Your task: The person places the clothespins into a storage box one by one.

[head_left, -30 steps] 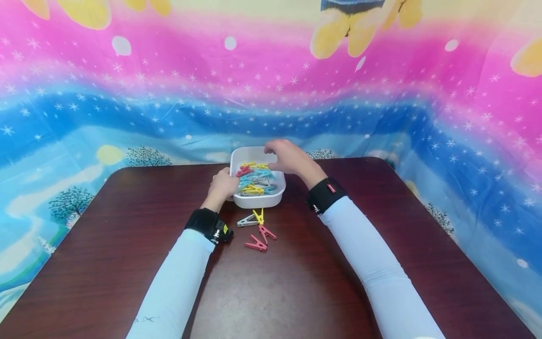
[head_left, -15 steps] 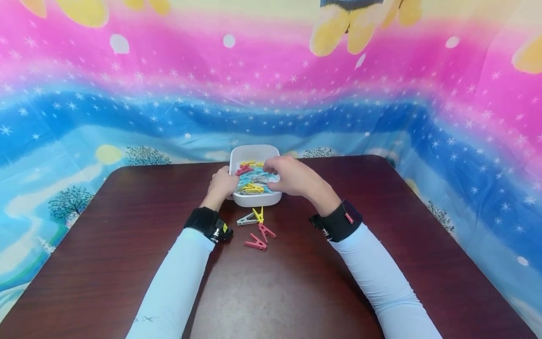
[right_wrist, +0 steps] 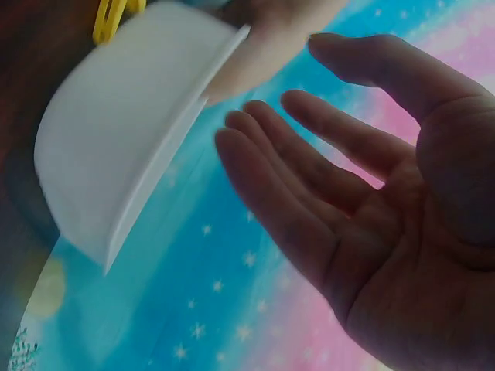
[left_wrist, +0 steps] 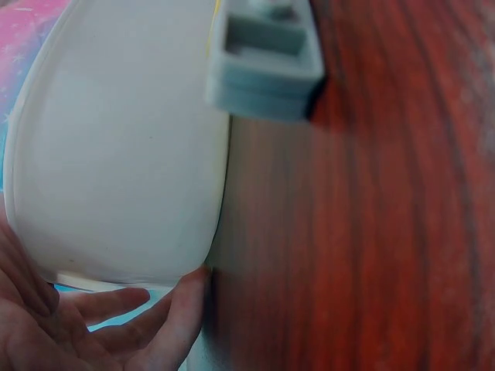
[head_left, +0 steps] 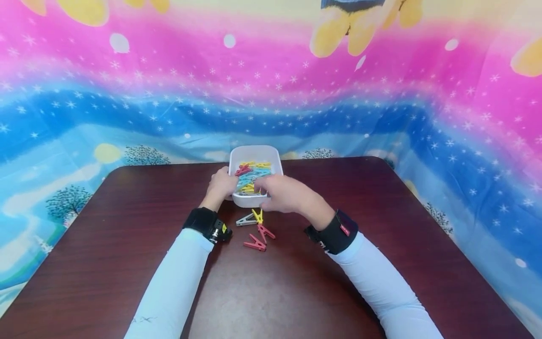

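A white plastic tub (head_left: 251, 202) stands near the far side of the table and holds several yellow, red, pale blue and grey clothespins (head_left: 250, 188). My left hand (head_left: 221, 184) grips its left side; in the left wrist view the fingers (left_wrist: 182, 317) reach around the tub wall (left_wrist: 124, 139). My right hand (head_left: 288, 194) hovers over the near right rim, its fingers loosely spread. Nothing lies in that palm in the right wrist view. Before the tub lie a grey clothespin (head_left: 245, 220), a yellow clothespin (head_left: 258, 215) and two red clothespins (head_left: 255, 243).
The dark wooden table (head_left: 322, 287) extends around the tub on both sides and toward me. A printed cloth backdrop (head_left: 271, 113) hangs behind the table and along its sides, close to the tub's far end.
My right hand has come down from the tub's far right rim, across its right side, to the near right corner. The left hand and the loose clothespins have stayed in place.
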Motion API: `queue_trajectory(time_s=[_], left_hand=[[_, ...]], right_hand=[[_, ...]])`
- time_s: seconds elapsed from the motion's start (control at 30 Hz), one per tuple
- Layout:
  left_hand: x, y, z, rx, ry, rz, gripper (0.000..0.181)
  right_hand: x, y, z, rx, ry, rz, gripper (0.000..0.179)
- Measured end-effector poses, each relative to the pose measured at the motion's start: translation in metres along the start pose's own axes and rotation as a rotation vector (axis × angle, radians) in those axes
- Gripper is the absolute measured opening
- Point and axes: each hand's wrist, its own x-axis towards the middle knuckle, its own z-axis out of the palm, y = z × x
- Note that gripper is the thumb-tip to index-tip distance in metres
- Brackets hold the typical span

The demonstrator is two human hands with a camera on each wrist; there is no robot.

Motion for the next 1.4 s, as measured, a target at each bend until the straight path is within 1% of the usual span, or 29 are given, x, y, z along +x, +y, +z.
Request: queue_trajectory(time_s=[0.07, 0.17, 0.27, 0.33, 0.43, 0.5, 0.6, 0.77, 0.93, 1.13, 1.27, 1.4], left_hand=[[-0.001, 0.000, -0.001, -0.005, -0.001, 0.003, 0.048], [-0.001, 0.000, -0.001, -0.011, -0.001, 0.005, 0.048], [-0.002, 0.000, -0.001, -0.015, -0.005, 0.006, 0.048], [-0.002, 0.000, -0.001, -0.016, -0.009, 0.003, 0.049], [-0.002, 0.001, -0.001, -0.019, -0.013, 0.001, 0.048], [-0.001, 0.001, -0.002, -0.014, -0.010, 0.004, 0.047], [-0.001, 0.001, -0.002, -0.011, -0.007, 0.002, 0.047], [-0.001, 0.001, 0.000, -0.010, -0.012, -0.011, 0.047], [-0.001, 0.001, 0.000, -0.017, -0.008, -0.012, 0.046], [-0.001, 0.002, -0.001, -0.007, -0.010, -0.011, 0.048], [-0.001, 0.002, -0.001, -0.001, -0.014, -0.017, 0.048], [-0.001, 0.001, -0.001, 0.001, -0.015, -0.012, 0.048]], right_hand=[[-0.001, -0.007, 0.005, -0.006, -0.078, 0.000, 0.037], [0.000, -0.014, 0.014, -0.017, -0.196, 0.031, 0.037], [0.002, -0.016, 0.024, -0.026, -0.251, 0.070, 0.035], [0.004, -0.016, 0.030, -0.030, -0.259, 0.084, 0.035], [0.006, -0.018, 0.038, -0.019, -0.268, 0.090, 0.038], [0.007, -0.019, 0.042, 0.000, -0.284, 0.097, 0.040], [0.008, -0.022, 0.045, -0.003, -0.312, 0.111, 0.040], [0.008, -0.024, 0.047, -0.053, -0.336, 0.116, 0.036], [0.006, -0.023, 0.048, -0.039, -0.350, 0.091, 0.033], [0.005, -0.022, 0.047, -0.049, -0.359, 0.053, 0.021], [0.004, -0.023, 0.047, -0.064, -0.362, 0.042, 0.020], [0.005, -0.022, 0.048, -0.065, -0.365, 0.050, 0.021]])
